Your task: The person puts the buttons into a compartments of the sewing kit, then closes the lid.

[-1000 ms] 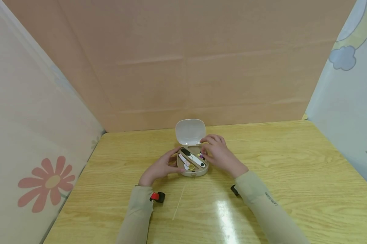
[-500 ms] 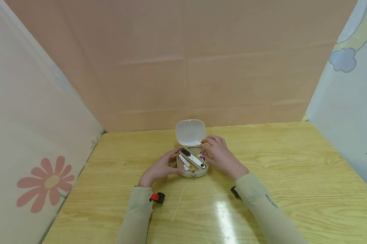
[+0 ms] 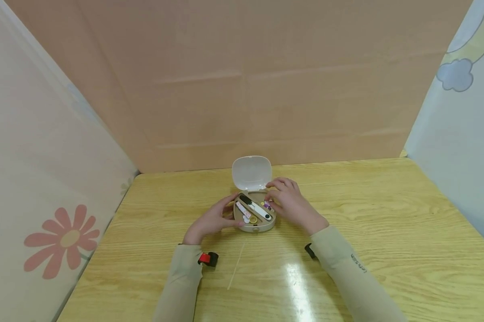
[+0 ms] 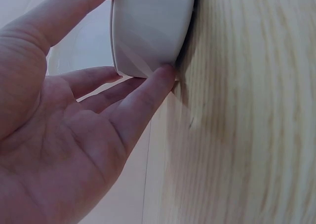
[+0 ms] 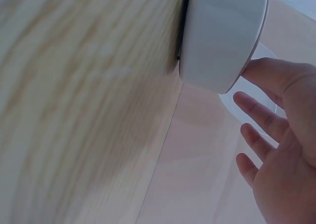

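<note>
A small beige case (image 3: pixel 257 228) stands on the table, its clear lid (image 3: pixel 251 172) raised at the back. My left hand (image 3: pixel 210 223) grips the case's left side, thumb at the front; in the left wrist view its fingertips touch the white wall (image 4: pixel 153 31). Over the right compartment, my right hand (image 3: pixel 293 206) pinches a small purple-and-white piece (image 3: pixel 267 205) between thumb and forefinger; the wall hides these fingertips in the right wrist view. A white tool with a black end (image 3: pixel 258 209) lies diagonally across the middle. Left of it are a pink-and-white patterned strip (image 3: pixel 243 210) and a round yellow piece (image 3: pixel 253 219).
The wood-grain table (image 3: pixel 153 277) reaches back to a brown cloth backdrop (image 3: pixel 242 89). Printed cloth walls (image 3: pixel 36 143) flank both sides. A thin pale streak (image 3: pixel 236 266) marks the table in front of the case.
Both hands stay nearly in place at the case. The right fingers shift slightly around the purple-and-white piece, and the head view moves a little.
</note>
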The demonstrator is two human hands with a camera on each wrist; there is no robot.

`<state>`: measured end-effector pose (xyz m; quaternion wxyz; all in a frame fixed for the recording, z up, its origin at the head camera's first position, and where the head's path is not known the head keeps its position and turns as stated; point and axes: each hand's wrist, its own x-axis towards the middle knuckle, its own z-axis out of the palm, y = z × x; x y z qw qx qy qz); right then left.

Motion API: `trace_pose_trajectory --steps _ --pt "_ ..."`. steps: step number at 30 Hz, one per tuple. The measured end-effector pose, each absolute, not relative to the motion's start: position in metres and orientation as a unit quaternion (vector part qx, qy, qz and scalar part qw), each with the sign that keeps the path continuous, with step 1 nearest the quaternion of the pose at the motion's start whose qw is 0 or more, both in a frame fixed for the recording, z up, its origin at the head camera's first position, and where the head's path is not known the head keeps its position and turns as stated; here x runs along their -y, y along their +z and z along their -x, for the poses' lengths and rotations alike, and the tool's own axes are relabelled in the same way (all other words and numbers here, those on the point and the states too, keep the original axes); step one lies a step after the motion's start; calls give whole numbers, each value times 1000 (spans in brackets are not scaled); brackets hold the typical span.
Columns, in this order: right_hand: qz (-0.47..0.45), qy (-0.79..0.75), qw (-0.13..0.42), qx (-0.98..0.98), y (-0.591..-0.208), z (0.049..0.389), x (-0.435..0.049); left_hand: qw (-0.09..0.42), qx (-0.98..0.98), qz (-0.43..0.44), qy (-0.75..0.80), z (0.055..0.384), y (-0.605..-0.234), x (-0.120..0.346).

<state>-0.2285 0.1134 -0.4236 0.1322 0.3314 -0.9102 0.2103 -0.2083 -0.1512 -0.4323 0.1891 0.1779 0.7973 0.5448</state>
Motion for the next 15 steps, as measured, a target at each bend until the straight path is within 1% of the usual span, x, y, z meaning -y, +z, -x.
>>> trace_pose_trajectory --steps 15 --pt "-322 218 123 913 -417 224 -116 194 -793 -180 549 209 -435 152"
